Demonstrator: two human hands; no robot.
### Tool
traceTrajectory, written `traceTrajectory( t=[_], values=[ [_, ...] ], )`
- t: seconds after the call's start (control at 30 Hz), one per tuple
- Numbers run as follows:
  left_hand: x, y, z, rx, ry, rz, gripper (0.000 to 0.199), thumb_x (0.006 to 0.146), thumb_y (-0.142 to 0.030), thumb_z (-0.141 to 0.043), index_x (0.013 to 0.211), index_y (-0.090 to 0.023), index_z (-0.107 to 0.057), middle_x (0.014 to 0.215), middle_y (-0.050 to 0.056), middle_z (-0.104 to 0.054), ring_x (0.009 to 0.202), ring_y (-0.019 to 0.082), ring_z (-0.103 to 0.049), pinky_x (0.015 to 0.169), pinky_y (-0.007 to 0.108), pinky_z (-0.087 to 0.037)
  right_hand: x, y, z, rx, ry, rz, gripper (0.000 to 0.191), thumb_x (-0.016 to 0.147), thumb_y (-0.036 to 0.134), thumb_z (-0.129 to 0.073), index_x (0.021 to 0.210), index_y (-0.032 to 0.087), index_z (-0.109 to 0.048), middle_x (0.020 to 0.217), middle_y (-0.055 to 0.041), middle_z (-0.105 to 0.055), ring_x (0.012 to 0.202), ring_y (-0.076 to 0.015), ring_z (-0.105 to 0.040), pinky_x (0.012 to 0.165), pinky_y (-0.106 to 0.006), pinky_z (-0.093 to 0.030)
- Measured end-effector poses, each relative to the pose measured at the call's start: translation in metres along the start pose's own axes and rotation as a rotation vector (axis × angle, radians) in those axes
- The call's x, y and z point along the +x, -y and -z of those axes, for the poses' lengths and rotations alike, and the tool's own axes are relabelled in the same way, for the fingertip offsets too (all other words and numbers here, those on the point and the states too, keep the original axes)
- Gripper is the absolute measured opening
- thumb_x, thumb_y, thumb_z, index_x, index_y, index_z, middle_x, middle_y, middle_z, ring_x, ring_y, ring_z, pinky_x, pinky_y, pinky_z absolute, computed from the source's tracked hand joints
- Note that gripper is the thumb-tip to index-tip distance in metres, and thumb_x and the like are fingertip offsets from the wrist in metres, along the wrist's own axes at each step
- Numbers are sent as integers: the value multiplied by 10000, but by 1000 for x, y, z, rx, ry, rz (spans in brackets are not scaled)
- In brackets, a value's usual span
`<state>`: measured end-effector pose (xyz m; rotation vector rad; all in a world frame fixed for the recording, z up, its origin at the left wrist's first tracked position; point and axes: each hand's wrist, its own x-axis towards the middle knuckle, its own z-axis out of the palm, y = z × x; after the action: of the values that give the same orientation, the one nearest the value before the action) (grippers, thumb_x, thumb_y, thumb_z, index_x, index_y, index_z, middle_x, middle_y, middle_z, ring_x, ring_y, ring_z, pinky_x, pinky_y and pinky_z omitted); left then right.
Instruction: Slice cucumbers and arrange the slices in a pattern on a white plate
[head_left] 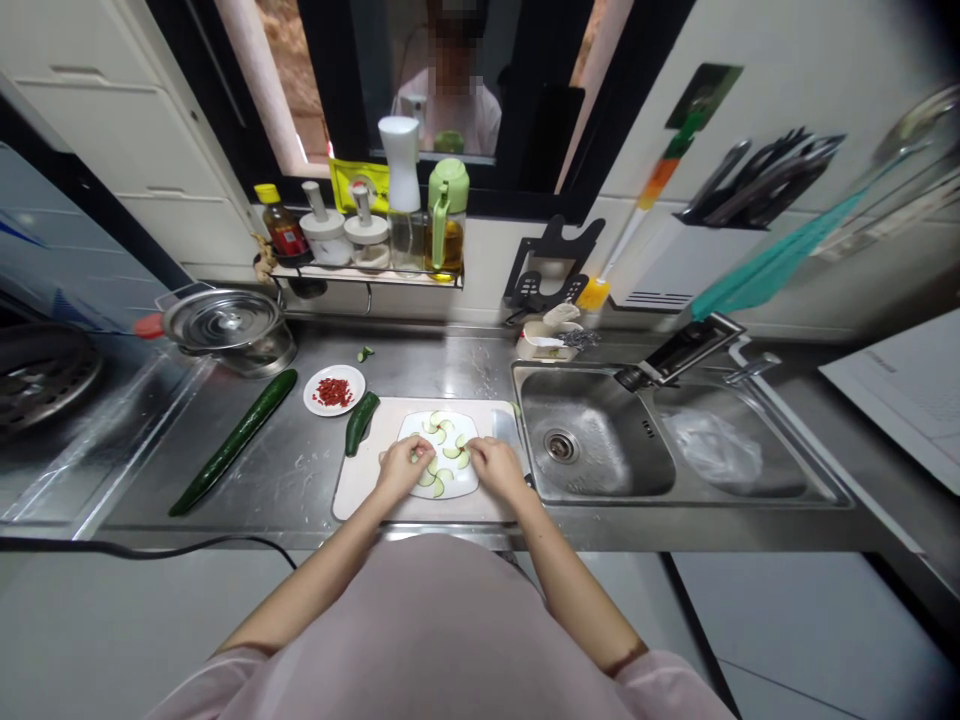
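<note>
A white squarish plate (469, 480) lies on a pale cutting board (360, 490), with several thin half-moon cucumber slices (439, 490) spread over it. Over the plate's left side is my left hand (401, 468), its thumb and fingers pinched together; what they hold is too small to make out. My right hand (495, 465) is at the plate's right rim, its fingertips closed on a cucumber slice (461, 459). A cut piece of cucumber (361, 424) rests at the board's upper left corner. Part of a knife blade (508, 428) shows on the board's right side.
A small plate of chopped red chilli (334, 391), a whole cucumber (236, 440) and a lidded steel pot (232, 330) stand to the left. A double sink (600, 440) with a black faucet (679, 350) is at right. Above hangs a rack of seasoning bottles (367, 275).
</note>
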<state>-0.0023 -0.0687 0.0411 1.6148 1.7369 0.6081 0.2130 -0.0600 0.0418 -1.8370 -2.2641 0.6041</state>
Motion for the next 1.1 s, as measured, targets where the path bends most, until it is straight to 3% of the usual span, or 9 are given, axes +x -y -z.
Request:
traceTrajectory(
  t=[0.1, 0.27, 1.1],
  values=[
    [-5, 5, 2, -6, -19, -3, 208, 788, -387, -588, 859, -232, -709, 790, -27, -674, 706, 131, -559, 710, 259, -351, 1, 5, 0, -100, 98, 29, 357, 900, 258, -429, 1144, 261, -690, 1009, -65, -699, 948, -191, -599, 775, -249, -393],
    [-9, 8, 2, -14, -35, 3, 224, 788, -400, -581, 854, -228, -708, 769, -30, -660, 642, 112, -530, 703, 256, -352, 2, 6, -1, -154, 151, 59, 388, 908, 251, -406, 1187, 275, -674, 1033, -65, -701, 964, -197, -601, 805, -264, -400],
    [-12, 15, 3, -18, -21, 60, 252, 789, -418, -559, 876, -226, -699, 786, -23, -670, 615, 112, -508, 708, 263, -371, 7, 3, -4, -150, 181, 79, 391, 890, 247, -430, 1198, 270, -669, 1081, -62, -710, 1010, -202, -608, 852, -276, -411]
  ],
)
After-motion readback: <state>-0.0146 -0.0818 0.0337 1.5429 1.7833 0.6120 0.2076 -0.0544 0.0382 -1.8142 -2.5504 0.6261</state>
